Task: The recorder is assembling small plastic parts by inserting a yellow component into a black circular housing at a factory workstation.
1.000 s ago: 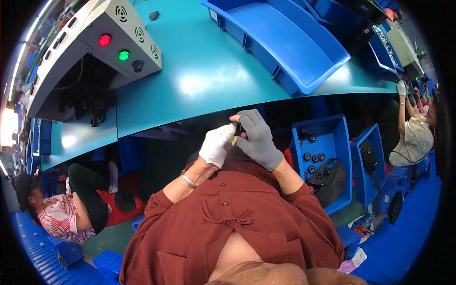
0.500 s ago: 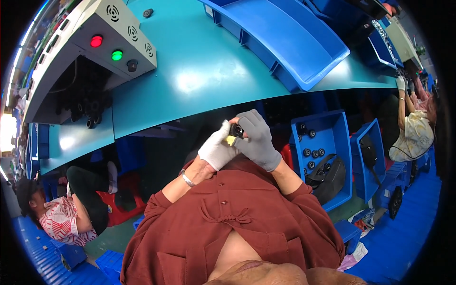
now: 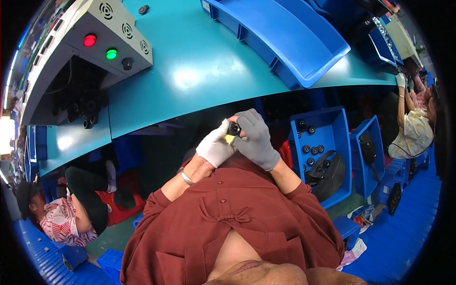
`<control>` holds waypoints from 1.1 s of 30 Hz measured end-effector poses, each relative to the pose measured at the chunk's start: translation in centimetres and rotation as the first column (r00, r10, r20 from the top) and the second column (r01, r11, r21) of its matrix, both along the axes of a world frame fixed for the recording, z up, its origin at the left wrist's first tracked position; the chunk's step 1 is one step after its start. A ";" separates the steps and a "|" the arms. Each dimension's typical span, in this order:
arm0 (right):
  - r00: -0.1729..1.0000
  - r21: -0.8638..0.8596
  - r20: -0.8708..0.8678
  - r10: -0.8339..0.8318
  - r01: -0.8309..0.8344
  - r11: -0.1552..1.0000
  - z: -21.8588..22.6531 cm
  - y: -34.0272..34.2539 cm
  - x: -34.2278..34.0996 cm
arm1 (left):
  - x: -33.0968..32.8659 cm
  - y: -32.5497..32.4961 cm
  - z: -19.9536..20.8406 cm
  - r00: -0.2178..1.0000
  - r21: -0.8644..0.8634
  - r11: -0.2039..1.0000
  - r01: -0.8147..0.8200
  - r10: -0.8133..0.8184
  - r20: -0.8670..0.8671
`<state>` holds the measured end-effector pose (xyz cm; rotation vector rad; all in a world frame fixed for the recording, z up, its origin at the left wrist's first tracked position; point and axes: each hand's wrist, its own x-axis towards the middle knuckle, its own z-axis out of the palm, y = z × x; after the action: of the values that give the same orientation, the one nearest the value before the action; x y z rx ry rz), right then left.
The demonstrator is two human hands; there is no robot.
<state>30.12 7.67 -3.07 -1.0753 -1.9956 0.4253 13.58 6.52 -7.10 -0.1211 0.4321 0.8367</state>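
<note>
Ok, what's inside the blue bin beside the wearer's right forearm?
Several small round black parts and a dark bag-like item lie in the blue bin. The item covers part of the bottom; anything beneath is hidden.

Glare whitens patches of the teal tabletop (image 3: 164,97); beneath it lies deep shadow. White light (image 3: 6,135) burns out on the left, and straight edges bow toward the rim.

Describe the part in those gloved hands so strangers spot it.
From the maroon shirt, go up to the white-gloved left hand and grey-gloved right hand. Between them is a round black part. Unlike the black pieces in the blue bin, it is held, with a yellow patch just below.
</note>
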 end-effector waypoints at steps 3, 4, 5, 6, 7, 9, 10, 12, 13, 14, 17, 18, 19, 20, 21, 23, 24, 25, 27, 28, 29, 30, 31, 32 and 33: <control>0.998 -0.069 -0.060 -0.016 0.012 0.998 0.5 -0.4 -0.4 | -0.7 -0.1 -2.2 0.991 -0.037 0.998 -0.052 0.056 0.126; 0.995 -0.129 -0.094 -0.037 0.025 0.991 1.0 -0.6 -0.4 | -0.7 -0.1 -1.8 0.997 0.036 0.999 -0.015 0.012 0.075; 0.990 -0.188 -0.126 -0.059 0.035 0.982 1.2 -0.7 -0.4 | -0.7 -0.1 -1.3 0.999 0.107 0.994 0.026 -0.028 0.021; 0.981 -0.216 -0.178 -0.081 0.041 0.976 1.1 -0.8 -0.4 | -0.3 0.2 -0.4 0.999 0.112 0.994 0.014 -0.019 0.039; 0.968 -0.244 -0.229 -0.103 0.045 0.969 1.0 -0.8 -0.4 | 0.2 0.4 0.5 0.998 0.117 0.993 0.002 -0.008 0.056; 0.970 -0.188 -0.225 -0.092 0.050 0.981 0.1 -0.5 0.2 | 0.2 0.4 0.7 0.998 0.101 0.994 -0.030 0.036 -0.056; 0.953 -0.270 -0.292 -0.085 0.003 0.963 -0.1 -0.5 0.4 | -0.2 0.3 0.2 0.988 0.255 0.967 -0.018 0.056 -0.143; 0.933 -0.359 -0.349 -0.089 -0.045 0.932 0.0 -0.6 0.5 | -0.3 0.3 -0.1 0.954 0.399 0.917 -0.016 0.134 -0.269; 0.934 -0.359 -0.348 -0.086 -0.048 0.932 0.1 -0.8 0.5 | -0.2 0.2 0.1 0.953 0.399 0.917 -0.020 0.138 -0.268; 0.920 -0.412 -0.371 -0.126 -0.042 0.910 0.2 -1.0 0.4 | 0.0 0.1 0.3 0.892 0.421 0.907 0.022 0.173 -0.419; 0.911 -0.448 -0.374 -0.175 -0.012 0.894 0.0 -1.4 0.4 | 0.1 0.1 1.9 0.711 0.483 0.863 0.145 0.248 -0.658; 0.915 -0.428 -0.362 -0.177 0.006 0.904 -0.1 -1.4 0.4 | 0.0 0.2 2.0 0.668 0.489 0.852 0.187 0.255 -0.699; 0.921 -0.401 -0.351 -0.171 0.018 0.916 0.0 -1.5 0.4 | -0.1 0.2 2.1 0.622 0.491 0.841 0.228 0.262 -0.738; 0.922 -0.402 -0.350 -0.167 0.013 0.915 -0.1 -1.6 0.4 | 0.4 0.1 1.7 0.618 0.537 0.829 0.157 0.342 -0.708; 0.919 -0.424 -0.353 -0.173 0.008 0.906 -0.3 -1.6 0.4 | 0.4 0.2 1.7 0.618 0.535 0.830 0.155 0.341 -0.708; 0.917 -0.447 -0.355 -0.179 0.001 0.895 -0.8 -1.7 0.2 | 0.4 0.2 1.9 0.425 0.508 0.812 0.287 0.367 -0.828; 0.916 -0.467 -0.342 -0.210 0.028 0.884 -0.9 -1.9 -0.1 | 0.5 0.2 1.7 0.423 0.506 0.814 0.285 0.366 -0.829; 0.913 -0.487 -0.329 -0.240 0.054 0.872 -1.1 -2.0 -0.3 | 0.7 0.2 1.5 0.324 0.516 0.793 0.323 0.419 -0.848; 0.909 -0.485 -0.336 -0.247 0.058 0.873 -1.7 -2.0 -0.5 | 0.8 0.3 1.5 0.220 0.518 0.775 0.363 0.469 -0.855; 0.904 -0.481 -0.342 -0.256 0.065 0.874 -2.0 -2.0 -0.6 | 0.8 0.4 1.8 0.217 0.490 0.793 0.361 0.440 -0.871; 0.904 -0.483 -0.343 -0.256 0.064 0.874 -2.2 -1.9 -0.4 | 0.8 0.5 1.9 0.214 0.462 0.810 0.360 0.411 -0.886; 0.915 -0.512 -0.319 -0.245 0.051 0.857 -2.4 -1.9 -0.3 | 0.8 0.6 1.6 0.213 0.461 0.812 0.359 0.409 -0.887; 0.926 -0.542 -0.295 -0.234 0.040 0.840 -2.5 -1.8 -0.2 | 0.7 0.8 1.1 0.280 0.435 0.842 0.318 0.355 -0.892; 0.926 -0.543 -0.295 -0.234 0.039 0.839 -2.7 -1.9 -0.3 | 0.5 0.8 0.5 0.348 0.405 0.871 0.279 0.302 -0.888; 0.896 -0.568 -0.379 -0.230 -0.029 0.823 -3.0 -1.9 -0.5 | 0.3 0.8 0.2 0.474 0.393 0.895 0.212 0.258 -0.842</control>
<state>29.66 5.81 -6.03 -1.2941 -1.4246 1.1454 13.87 7.37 -6.88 0.8201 1.2219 0.9665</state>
